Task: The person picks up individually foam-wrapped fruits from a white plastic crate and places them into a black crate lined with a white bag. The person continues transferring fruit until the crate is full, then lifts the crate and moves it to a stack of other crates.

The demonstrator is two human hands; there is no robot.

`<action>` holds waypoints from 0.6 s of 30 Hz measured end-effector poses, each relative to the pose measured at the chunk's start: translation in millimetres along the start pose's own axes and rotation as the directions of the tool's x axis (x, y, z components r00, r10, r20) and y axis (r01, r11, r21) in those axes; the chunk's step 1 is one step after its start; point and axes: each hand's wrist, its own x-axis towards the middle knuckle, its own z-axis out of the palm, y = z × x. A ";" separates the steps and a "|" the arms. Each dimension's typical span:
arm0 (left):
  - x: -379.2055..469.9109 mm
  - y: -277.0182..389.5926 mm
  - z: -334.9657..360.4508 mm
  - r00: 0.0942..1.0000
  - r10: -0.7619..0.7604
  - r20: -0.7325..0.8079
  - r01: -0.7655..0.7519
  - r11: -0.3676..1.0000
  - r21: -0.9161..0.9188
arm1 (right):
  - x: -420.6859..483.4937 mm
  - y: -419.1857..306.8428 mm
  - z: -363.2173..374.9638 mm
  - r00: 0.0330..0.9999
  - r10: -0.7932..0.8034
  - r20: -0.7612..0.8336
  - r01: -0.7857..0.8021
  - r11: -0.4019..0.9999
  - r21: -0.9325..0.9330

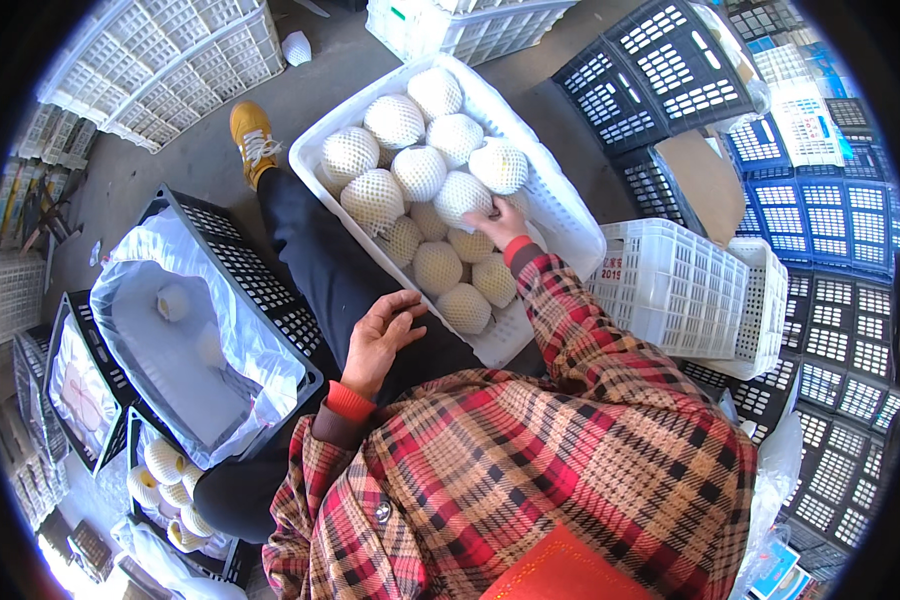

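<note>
A white plastic crate stands before me, holding several round fruits in white foam net sleeves. My right hand reaches into it, its fingers on the lower right side of a foam-netted fruit; the thumb side shows, the other fingertips are partly hidden. Over my thigh, left of the crate's near end, my left hand is empty with its fingers bent and apart. To the left a black plastic crate lined with clear plastic film holds a netted fruit and a second pale one.
Another crate at lower left holds several netted fruits. White crates stand at the upper left, with more close to my right arm. Black crates and stacked blue crates stand at the right. A foam sleeve lies on the floor.
</note>
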 end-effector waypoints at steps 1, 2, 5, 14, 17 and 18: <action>0.4 -0.9 -0.4 1.000 -0.002 -0.006 0.002 1.000 -0.002 | -2.4 -5.9 6.0 0.985 -0.174 -0.009 0.164 0.942 -0.292; 0.9 -0.8 -0.7 1.000 0.000 -0.003 0.000 1.000 -0.003 | -2.2 -11.9 12.6 0.992 -0.127 -0.007 0.118 0.940 -0.321; 4.4 -1.1 0.8 1.000 0.005 -0.019 -0.005 1.000 -0.004 | 4.7 -22.6 22.7 0.991 -0.123 -0.049 0.106 0.961 -0.257; 3.7 -1.4 0.1 0.998 -0.016 -0.057 0.016 1.000 -0.003 | 5.4 -63.5 5.8 0.992 0.086 0.092 -0.030 0.872 -0.489; 1.0 -4.9 -3.0 0.998 0.052 -0.022 -0.053 0.998 -0.018 | 8.0 -73.3 0.4 0.983 0.060 0.172 0.046 0.833 -0.552; 1.1 -7.9 -3.1 0.998 0.048 -0.029 -0.049 0.999 -0.011 | 8.6 -73.0 2.4 0.993 -0.014 0.114 0.075 0.831 -0.551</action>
